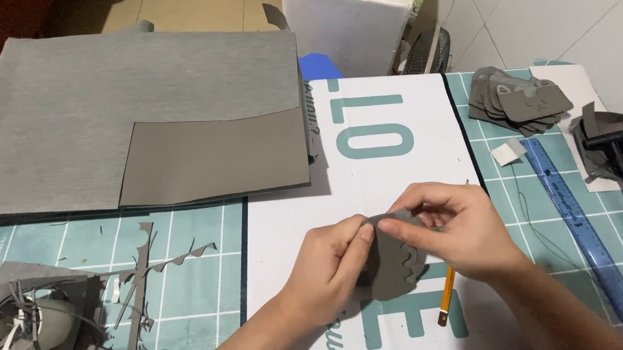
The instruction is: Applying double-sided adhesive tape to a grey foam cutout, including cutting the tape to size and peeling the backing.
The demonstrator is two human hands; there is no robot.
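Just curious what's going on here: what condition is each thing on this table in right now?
Left hand: pinching the grey cut piece.
Right hand: pinching its top edge.
Grey cut piece: held up, one edge wavy.
Pencil: lying flat, partly hidden.
Blue ruler: lying flat.
Grey sheets: stacked flat.
Scraps: heaped loosely.
Cut shapes: piled.

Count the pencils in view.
1. A yellow pencil lies on the white sheet, mostly under the right hand; only its lower end shows. More could be hidden under the grey sheets.

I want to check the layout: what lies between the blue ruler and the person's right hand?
In the head view, a thin dark thread lies on the cutting mat between the blue ruler and the right hand.
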